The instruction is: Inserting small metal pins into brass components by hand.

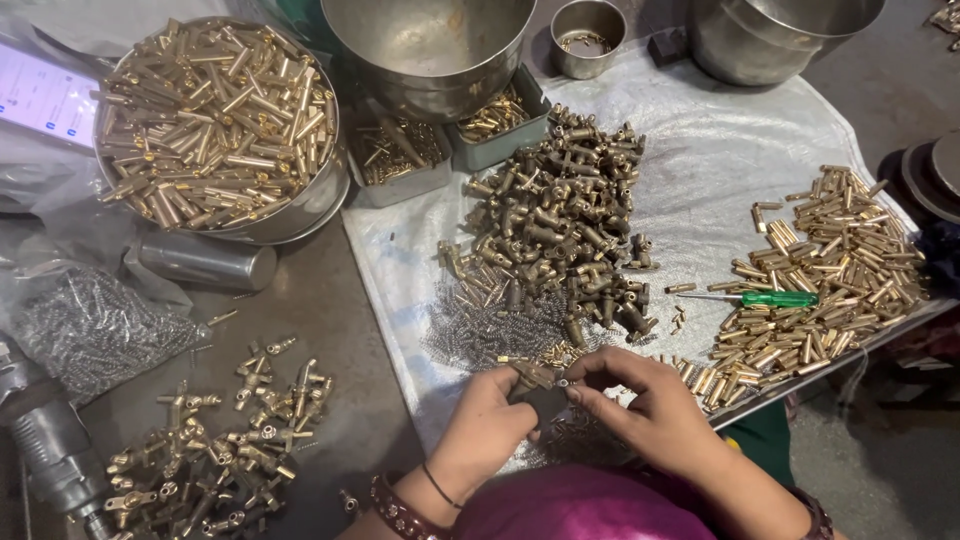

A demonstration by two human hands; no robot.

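Low centre of frame, both hands meet over the white sheet [740, 140]. Left hand [487, 420] is closed round a small brass fitting [533, 375]; right hand [640, 400] pinches at its end w/ thumb & forefinger, some tiny part betw. them, too small to tell.

Handling, as a judgement: fitting is stiff metal, dense for its size, smooth, prob. slippery; best held by the body, fingertips free for the end.

Just above the hands: scatter of small springs [480, 325], then big heap of like fittings [560, 230] mid-frame. Right: pile of brass tubes [830, 270], 1 green-handled screwdriver [765, 298] beside it. Lower left: smaller heap of fittings [210, 450]. Upper left: 1 steel basin [305, 205] full of tubes. Top: 2 large steel bowls [430, 50], 1 small cup [587, 38], 2 grey trays [500, 140] of bits. Left: bag of springs [90, 330]. Loose parts too many to count.
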